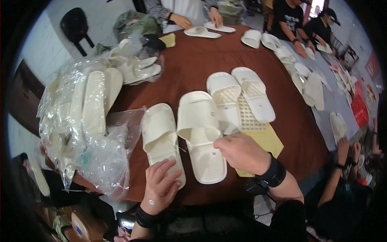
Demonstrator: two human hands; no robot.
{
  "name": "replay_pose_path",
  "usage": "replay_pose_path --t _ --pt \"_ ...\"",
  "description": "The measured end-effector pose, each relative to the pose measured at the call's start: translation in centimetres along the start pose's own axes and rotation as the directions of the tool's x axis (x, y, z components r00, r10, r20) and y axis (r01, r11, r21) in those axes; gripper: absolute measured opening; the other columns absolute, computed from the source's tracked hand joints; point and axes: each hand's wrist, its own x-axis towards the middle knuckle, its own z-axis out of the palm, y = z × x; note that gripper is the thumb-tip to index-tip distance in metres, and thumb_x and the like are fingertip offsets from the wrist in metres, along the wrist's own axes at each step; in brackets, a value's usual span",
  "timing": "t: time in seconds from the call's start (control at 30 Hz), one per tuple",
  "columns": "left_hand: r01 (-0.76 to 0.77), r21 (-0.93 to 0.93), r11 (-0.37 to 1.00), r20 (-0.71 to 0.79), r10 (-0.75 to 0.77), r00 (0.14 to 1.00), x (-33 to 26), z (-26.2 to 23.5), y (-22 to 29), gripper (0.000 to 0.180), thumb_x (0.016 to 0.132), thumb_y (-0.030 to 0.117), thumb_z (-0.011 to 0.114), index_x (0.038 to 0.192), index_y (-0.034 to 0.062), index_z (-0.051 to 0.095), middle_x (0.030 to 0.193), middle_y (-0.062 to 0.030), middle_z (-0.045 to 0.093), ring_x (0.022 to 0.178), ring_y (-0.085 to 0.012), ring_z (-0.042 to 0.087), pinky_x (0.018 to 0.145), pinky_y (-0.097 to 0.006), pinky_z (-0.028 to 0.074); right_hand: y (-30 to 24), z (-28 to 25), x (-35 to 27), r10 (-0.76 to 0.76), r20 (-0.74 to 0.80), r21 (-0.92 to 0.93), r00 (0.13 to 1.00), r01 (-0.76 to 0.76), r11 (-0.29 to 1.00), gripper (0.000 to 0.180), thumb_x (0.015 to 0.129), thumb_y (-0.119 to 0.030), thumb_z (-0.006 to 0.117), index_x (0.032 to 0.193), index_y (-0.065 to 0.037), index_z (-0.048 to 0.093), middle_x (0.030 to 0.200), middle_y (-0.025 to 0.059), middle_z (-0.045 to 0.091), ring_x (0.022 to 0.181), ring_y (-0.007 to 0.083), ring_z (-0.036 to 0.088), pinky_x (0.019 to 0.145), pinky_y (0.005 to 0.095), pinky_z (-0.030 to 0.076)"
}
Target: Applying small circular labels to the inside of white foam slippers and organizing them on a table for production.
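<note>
A pair of white slippers lies in front of me on the brown tablecloth, a left slipper (159,129) and a right slipper (197,115). My left hand (161,187) rests over the left slipper's heel, fingers loosely apart; a small round sticker is on its back. My right hand (244,153) is closed, its fingertips at the right slipper's inner sole; what they pinch is hidden. Beside them, on that sole, sits a small round sticker (213,153). A thin white strand (177,145) sticks out near the left slipper's strap. Under my right hand lies a yellow sticker sheet (264,139).
Another white slipper pair (254,94) partly covers the sheet. Clear plastic bags (68,109) of slippers crowd the left side of the brown tablecloth (185,60). Across the table, a person's hands (181,20) touch slippers. More people handle slippers at a grey table (322,117) on the right.
</note>
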Motion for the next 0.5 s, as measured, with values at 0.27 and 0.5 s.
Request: replay_pose_path --t 0.27,0.5 --pt "0.243 0.041 0.969 -0.264 -0.224 0.938 -3.0 0.7 -3.2 0.037 0.075 0.003 0.069 0.112 0.0037 0.064 0.126 -0.0196 0.055 0.109 -0.0383 0.054 0.093 -0.045 0.042 0.3 0.7 0.4 0.097 -0.203 0.017 0.974 -0.096 0.995 0.016 0.087 -0.005 0.056 0.102 -0.007 0.059 0.083 0.0182 0.065 0.078 0.0385 0.063 0.066 0.0454 0.050" --pt "0.244 0.133 0.961 -0.249 -0.206 0.946 -3.5 1.4 -2.9 0.037 0.075 0.007 0.067 0.111 0.0033 0.063 0.126 -0.0222 0.054 0.113 -0.0396 0.051 0.092 -0.047 0.040 1.3 1.4 0.3 0.149 -0.165 -0.030 0.975 -0.156 0.987 0.020 0.088 -0.012 0.058 0.108 -0.011 0.060 0.084 0.0180 0.065 0.077 0.0396 0.063 0.065 0.0454 0.051"
